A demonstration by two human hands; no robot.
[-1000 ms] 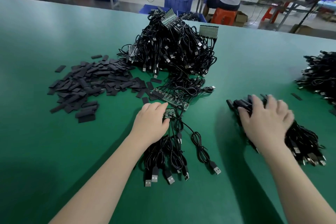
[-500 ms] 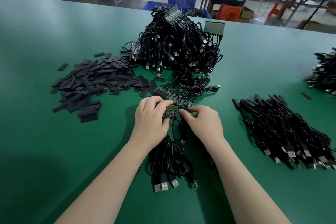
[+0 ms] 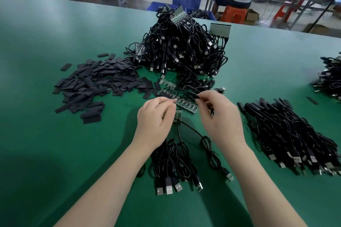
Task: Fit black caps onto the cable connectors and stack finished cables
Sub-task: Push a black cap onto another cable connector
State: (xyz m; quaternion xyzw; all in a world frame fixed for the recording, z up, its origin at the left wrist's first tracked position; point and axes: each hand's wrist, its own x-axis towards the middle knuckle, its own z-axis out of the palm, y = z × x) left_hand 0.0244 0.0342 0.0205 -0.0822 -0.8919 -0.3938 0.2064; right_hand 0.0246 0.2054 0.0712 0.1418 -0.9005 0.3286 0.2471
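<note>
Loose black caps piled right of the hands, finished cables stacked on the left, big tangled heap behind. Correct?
Not quite: sides are swapped. In the head view the loose black caps lie left of the left hand, and the finished cables are stacked right of the right hand. The big tangled heap is behind, as you say.
</note>
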